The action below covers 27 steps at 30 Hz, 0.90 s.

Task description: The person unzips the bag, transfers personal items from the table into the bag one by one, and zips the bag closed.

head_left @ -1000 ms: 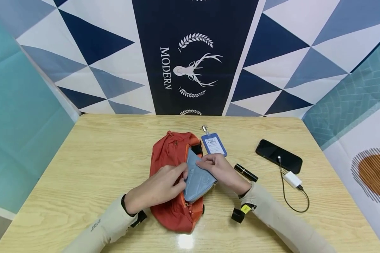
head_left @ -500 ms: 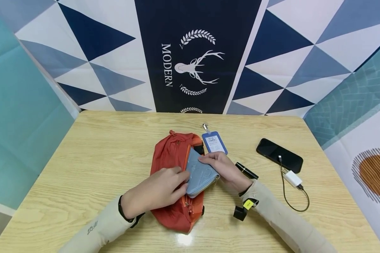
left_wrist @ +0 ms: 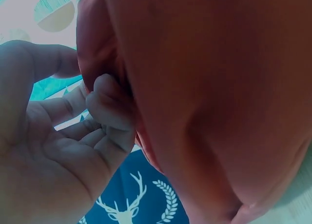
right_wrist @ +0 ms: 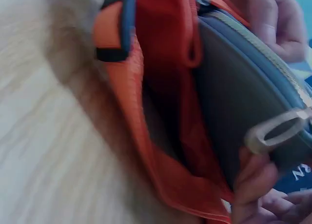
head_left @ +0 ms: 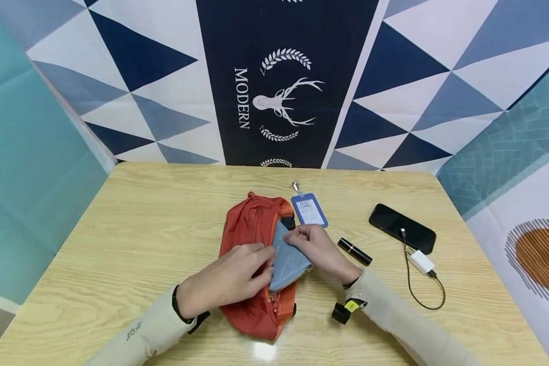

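A red waist bag (head_left: 242,223) with orange straps lies on the table, its zipped opening facing right. Partly inside that opening is a light blue zip wallet (head_left: 290,264); its lower end is hidden in the bag. My right hand (head_left: 317,249) pinches the wallet's outer edge between thumb and fingers. With curled fingers my left hand (head_left: 233,274) grips the bag's fabric at the rim of the opening, as the left wrist view shows on the red cloth (left_wrist: 219,87). In the right wrist view the wallet's metal zip pull (right_wrist: 278,131) hangs near the right fingers.
Behind the right hand lies a blue ID card holder (head_left: 310,209) with a metal clip. A black lipstick-like tube (head_left: 355,251) is beside the right wrist. Farther right are a black phone (head_left: 402,229) and a white charger (head_left: 422,262) with a cable. A patterned backdrop stands behind the table.
The bag has shifted slightly right along with my left hand. The wallet tilted up and outward, then settled back against the opening, with both hands keeping their holds.
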Tool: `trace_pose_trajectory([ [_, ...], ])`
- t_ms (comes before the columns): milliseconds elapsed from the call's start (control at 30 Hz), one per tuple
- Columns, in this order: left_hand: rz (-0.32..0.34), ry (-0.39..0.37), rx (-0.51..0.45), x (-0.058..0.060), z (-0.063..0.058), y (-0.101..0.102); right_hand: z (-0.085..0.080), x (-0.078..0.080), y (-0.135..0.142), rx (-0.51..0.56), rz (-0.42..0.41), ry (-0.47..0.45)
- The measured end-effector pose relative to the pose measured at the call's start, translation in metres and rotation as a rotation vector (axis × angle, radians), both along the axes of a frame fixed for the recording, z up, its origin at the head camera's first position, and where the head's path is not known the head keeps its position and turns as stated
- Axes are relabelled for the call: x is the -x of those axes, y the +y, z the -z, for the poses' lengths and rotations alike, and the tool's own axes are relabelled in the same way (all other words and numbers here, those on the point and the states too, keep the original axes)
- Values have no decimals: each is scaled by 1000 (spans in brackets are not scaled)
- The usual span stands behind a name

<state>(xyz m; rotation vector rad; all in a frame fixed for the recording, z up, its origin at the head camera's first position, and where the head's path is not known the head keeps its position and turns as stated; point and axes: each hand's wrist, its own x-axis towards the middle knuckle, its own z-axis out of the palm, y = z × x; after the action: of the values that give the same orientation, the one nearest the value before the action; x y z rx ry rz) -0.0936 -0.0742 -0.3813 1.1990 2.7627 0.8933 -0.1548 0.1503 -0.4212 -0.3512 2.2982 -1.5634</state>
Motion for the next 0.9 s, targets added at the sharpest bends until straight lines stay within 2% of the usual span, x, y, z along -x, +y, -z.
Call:
trace_pose_trajectory([
  [100, 6, -20, -1, -1, 1, 1, -2, 5, 7, 89, -52, -150],
  [200, 17, -38, 0, -2, 2, 1, -3, 7, 11, 210, -55, -300],
  [300, 33, -40, -9, -3, 2, 1, -3, 5, 12, 269, -43, -322],
  [400, 57, -29, -34, -3, 2, 1, -3, 2, 8, 273, -7, -270],
  [500, 70, -35, -69, -3, 3, 0, -2, -2, 4, 244, 32, -178],
  [633, 52, -51, -95, -2, 3, 0, 1, -7, -4, 158, 55, -28],
  [733, 38, -28, -99, -1, 3, 1, 2, -10, -7, 107, 55, 41],
  [800, 31, -15, -102, 0, 4, 2, 1, -11, -9, 95, 58, 59],
  [900, 21, -7, -93, 2, 5, 3, 1, -9, -9, 152, 62, 11],
])
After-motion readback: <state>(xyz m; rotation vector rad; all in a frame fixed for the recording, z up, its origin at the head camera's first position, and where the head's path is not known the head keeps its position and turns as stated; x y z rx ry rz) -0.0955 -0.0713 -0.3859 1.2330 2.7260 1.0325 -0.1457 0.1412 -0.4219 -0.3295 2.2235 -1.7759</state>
